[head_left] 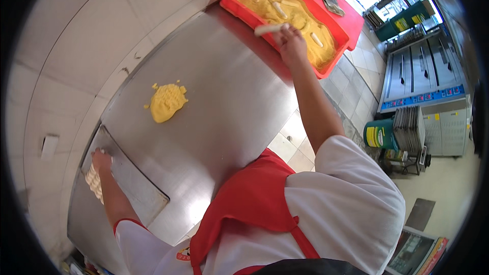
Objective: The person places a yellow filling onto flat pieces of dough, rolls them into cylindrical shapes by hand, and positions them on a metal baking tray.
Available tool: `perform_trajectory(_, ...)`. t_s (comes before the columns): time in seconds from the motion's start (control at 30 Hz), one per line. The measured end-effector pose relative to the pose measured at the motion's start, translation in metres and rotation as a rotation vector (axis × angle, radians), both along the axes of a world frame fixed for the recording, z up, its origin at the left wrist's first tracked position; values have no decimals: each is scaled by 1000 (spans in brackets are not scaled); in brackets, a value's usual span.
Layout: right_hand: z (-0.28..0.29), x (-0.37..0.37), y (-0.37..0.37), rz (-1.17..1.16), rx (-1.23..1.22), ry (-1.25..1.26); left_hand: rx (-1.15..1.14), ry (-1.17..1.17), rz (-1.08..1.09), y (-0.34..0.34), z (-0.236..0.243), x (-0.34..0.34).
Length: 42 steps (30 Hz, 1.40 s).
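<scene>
My right hand point(292, 45) is raised over the near edge of a red plastic tub point(338, 67). Its fingers close round one end of a pale dough stick point(267, 29). Inside the tub lies a bed of yellow crumbs point(305, 15), with several more pale sticks on it. At the far left, my left hand point(101, 161) is over a flat metal baking tray point(130, 173), beside a row of pale dough pieces point(93, 183). Its fingers look drawn together, with something whitish at the tips that is too small to name.
A lump of crumbly yellow dough point(167, 103) sits on the steel table point(214, 81). Tiled wall point(66, 71) runs along the table's far left side. To the right stand a deck oven point(423, 71), a green bucket point(378, 133) and stacked trays point(408, 128).
</scene>
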State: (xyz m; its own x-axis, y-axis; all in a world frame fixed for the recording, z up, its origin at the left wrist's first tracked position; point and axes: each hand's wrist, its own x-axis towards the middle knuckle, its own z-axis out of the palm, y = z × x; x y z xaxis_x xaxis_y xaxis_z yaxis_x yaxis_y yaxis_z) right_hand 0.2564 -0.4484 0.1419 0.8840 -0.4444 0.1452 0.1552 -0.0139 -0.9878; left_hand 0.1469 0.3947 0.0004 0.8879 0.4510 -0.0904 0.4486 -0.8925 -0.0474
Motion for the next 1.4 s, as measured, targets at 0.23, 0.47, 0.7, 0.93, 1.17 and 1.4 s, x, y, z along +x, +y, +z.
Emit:
perform_trajectory(0.23, -43, -19, 50, -166, 151, 169, -25, -275, -1, -34, 44, -29)
perform_trajectory(0.47, -18, -134, 252, 885, 187, 295, -1342, -963, -61, -276, 108, -85)
perform_trajectory(0.7, 38, -181, 306, 855, -165, 107, -2168, -938, 223, -397, 156, -125)
perform_trajectory(0.93, -9, -253, 326, 630, 29, 59, -1408, -984, 109, -404, 118, -141)
perform_trajectory(1.17, -3, -256, 304, 544, 162, 692, -1148, -881, -275, -440, 108, -194)
perform_trajectory(1.4, 70, -223, 267, 787, 8, -61, -2241, -670, 403, -378, 33, -185)
